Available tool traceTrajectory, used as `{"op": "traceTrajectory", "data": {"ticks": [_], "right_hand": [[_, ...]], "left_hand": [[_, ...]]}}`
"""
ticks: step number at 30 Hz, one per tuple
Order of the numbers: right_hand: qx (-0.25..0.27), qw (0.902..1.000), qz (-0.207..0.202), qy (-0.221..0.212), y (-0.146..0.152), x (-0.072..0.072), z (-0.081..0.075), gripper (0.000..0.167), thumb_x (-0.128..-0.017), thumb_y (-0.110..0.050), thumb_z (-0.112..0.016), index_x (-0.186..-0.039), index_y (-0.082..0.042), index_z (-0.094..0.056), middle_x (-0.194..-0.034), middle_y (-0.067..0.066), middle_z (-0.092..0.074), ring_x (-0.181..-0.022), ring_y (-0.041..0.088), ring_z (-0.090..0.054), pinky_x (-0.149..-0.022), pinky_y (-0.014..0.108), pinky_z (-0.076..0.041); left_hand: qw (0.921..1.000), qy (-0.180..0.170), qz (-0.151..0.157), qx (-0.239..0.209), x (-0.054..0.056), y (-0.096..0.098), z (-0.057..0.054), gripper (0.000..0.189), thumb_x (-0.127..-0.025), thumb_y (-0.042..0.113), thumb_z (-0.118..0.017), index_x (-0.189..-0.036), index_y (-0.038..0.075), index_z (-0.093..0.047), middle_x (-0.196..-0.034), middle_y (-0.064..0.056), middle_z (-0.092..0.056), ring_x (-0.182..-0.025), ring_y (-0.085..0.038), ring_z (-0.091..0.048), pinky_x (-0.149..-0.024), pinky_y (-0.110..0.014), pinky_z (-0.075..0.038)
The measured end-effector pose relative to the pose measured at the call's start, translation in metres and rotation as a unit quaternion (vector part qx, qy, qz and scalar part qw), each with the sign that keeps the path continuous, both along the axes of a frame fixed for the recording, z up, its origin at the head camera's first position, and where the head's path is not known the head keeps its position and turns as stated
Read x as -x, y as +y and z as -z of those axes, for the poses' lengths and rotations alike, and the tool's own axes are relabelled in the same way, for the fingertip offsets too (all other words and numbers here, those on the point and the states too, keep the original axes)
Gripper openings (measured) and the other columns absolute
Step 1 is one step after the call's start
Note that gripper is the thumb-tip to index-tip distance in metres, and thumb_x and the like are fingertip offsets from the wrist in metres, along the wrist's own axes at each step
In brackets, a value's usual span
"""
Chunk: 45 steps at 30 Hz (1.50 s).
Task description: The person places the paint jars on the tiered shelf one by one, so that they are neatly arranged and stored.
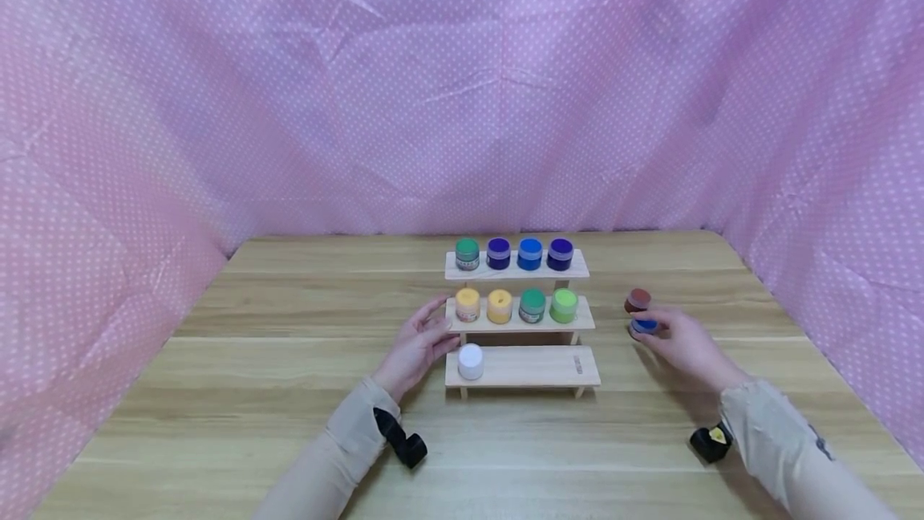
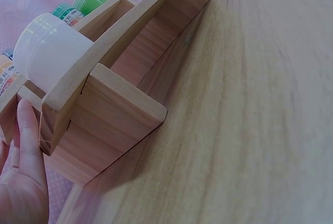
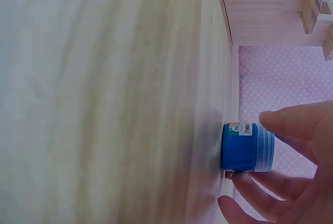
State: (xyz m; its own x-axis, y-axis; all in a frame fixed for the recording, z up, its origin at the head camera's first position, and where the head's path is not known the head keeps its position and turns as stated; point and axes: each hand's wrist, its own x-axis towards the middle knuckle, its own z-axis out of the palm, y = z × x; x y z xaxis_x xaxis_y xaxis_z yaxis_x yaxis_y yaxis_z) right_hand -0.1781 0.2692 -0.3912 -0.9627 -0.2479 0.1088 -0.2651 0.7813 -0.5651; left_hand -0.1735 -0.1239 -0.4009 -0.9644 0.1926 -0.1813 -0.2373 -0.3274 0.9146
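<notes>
A wooden three-step rack (image 1: 534,365) stands on the table with small paint jars on its steps. My left hand (image 1: 419,346) rests against the rack's left end, by the middle step, with its fingers fairly straight; the left wrist view shows a finger (image 2: 30,140) beside the wood. A white jar (image 1: 471,362) sits at the left of the lowest step. To the right of the rack, my right hand (image 1: 682,341) pinches a blue paint jar (image 3: 239,147) between thumb and fingers, close to the tabletop. Just behind it stands a brown-lidded jar (image 1: 638,300).
The top step carries a green jar (image 1: 467,253), a blue jar (image 1: 530,253) and two purple ones. Two yellow jars, a dark green jar (image 1: 532,305) and a light green jar (image 1: 564,306) line the middle step. A pink dotted cloth (image 1: 476,103) hangs behind the table.
</notes>
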Motion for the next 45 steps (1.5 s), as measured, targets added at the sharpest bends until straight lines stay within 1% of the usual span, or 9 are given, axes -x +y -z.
{"op": "traceTrajectory", "data": {"ticks": [5, 13, 20, 24, 31, 35, 38, 42, 45], "right_hand": [[0.003, 0.9998, 0.006, -0.02, 0.001, -0.003, 0.001, 0.034, -0.087, -0.006, -0.064, -0.119, 0.007, -0.06, -0.121, 0.036, -0.052, -0.1, 0.047, -0.06, -0.084, 0.051, -0.054], [-0.002, 0.9998, 0.007, -0.019, -0.005, -0.004, 0.0, 0.029, -0.085, 0.001, -0.063, -0.114, 0.007, -0.063, -0.112, 0.031, -0.061, -0.096, 0.042, -0.063, -0.08, 0.049, -0.056], [-0.001, 0.9993, -0.001, -0.038, -0.011, -0.004, -0.001, 0.033, -0.08, -0.002, -0.071, -0.111, 0.006, -0.065, -0.109, 0.028, -0.063, -0.09, 0.032, -0.065, -0.072, 0.036, -0.058], [-0.001, 0.9985, -0.009, -0.053, -0.013, -0.005, -0.004, 0.032, -0.079, -0.005, -0.073, -0.109, 0.004, -0.067, -0.106, 0.026, -0.065, -0.088, 0.028, -0.064, -0.068, 0.028, -0.056], [-0.015, 0.9982, -0.019, -0.056, -0.017, -0.004, -0.007, 0.031, -0.081, -0.01, -0.072, -0.11, 0.002, -0.067, -0.099, 0.019, -0.067, -0.082, 0.021, -0.062, -0.065, 0.025, -0.052], [-0.026, 0.9981, -0.019, -0.052, -0.021, -0.002, -0.004, 0.034, -0.084, -0.017, -0.07, -0.114, -0.001, -0.067, -0.087, 0.008, -0.063, -0.071, 0.014, -0.053, -0.056, 0.02, -0.045], [-0.024, 0.9982, -0.022, -0.05, -0.023, 0.001, -0.002, 0.036, -0.086, -0.019, -0.069, -0.117, -0.002, -0.065, -0.08, 0.004, -0.056, -0.066, 0.013, -0.046, -0.051, 0.02, -0.04], [-0.008, 0.9988, -0.025, -0.041, -0.025, 0.002, -0.001, 0.036, -0.086, -0.018, -0.069, -0.117, 0.001, -0.065, -0.083, 0.006, -0.059, -0.068, 0.012, -0.048, -0.052, 0.02, -0.042], [0.002, 0.9992, -0.027, -0.029, -0.026, 0.0, -0.003, 0.036, -0.086, -0.017, -0.068, -0.117, 0.001, -0.064, -0.092, 0.009, -0.063, -0.074, 0.013, -0.054, -0.059, 0.02, -0.047]], "left_hand": [[1.0, -0.001, 0.002, 0.004, 0.001, 0.001, 0.0, 0.056, -0.095, -0.002, -0.046, -0.148, 0.003, -0.026, -0.089, 0.002, -0.052, -0.079, -0.006, -0.061, -0.077, -0.019, -0.056], [0.9999, -0.009, -0.007, 0.007, 0.002, 0.001, -0.002, 0.056, -0.096, -0.001, -0.046, -0.148, 0.005, -0.027, -0.093, -0.001, -0.052, -0.08, -0.007, -0.061, -0.077, -0.02, -0.056], [0.9999, -0.013, -0.003, 0.007, 0.001, 0.0, -0.001, 0.056, -0.096, -0.001, -0.046, -0.148, 0.006, -0.027, -0.092, 0.0, -0.052, -0.08, -0.007, -0.061, -0.078, -0.02, -0.056], [1.0, -0.008, -0.003, 0.0, 0.001, 0.0, 0.0, 0.057, -0.095, -0.002, -0.047, -0.148, 0.003, -0.025, -0.091, 0.0, -0.053, -0.079, -0.007, -0.061, -0.077, -0.02, -0.056], [1.0, -0.004, -0.002, 0.001, 0.001, 0.0, 0.0, 0.057, -0.095, -0.002, -0.046, -0.148, 0.002, -0.025, -0.092, 0.001, -0.054, -0.079, -0.007, -0.061, -0.076, -0.019, -0.056], [0.9999, -0.007, -0.002, 0.008, 0.0, 0.0, 0.0, 0.057, -0.095, -0.002, -0.047, -0.148, 0.003, -0.025, -0.093, 0.001, -0.054, -0.079, -0.007, -0.061, -0.076, -0.018, -0.056], [0.9999, -0.009, -0.002, 0.007, 0.001, 0.0, 0.0, 0.058, -0.095, -0.001, -0.047, -0.148, 0.003, -0.024, -0.093, 0.001, -0.053, -0.079, -0.007, -0.061, -0.076, -0.018, -0.056], [0.9999, -0.01, -0.001, 0.004, 0.002, 0.001, 0.0, 0.057, -0.096, -0.001, -0.046, -0.148, 0.005, -0.025, -0.092, 0.0, -0.052, -0.079, -0.006, -0.06, -0.078, -0.019, -0.056], [1.0, -0.007, -0.002, 0.002, 0.001, 0.001, 0.0, 0.056, -0.096, -0.001, -0.045, -0.149, 0.006, -0.025, -0.092, 0.001, -0.051, -0.079, -0.006, -0.06, -0.078, -0.019, -0.056]]}}
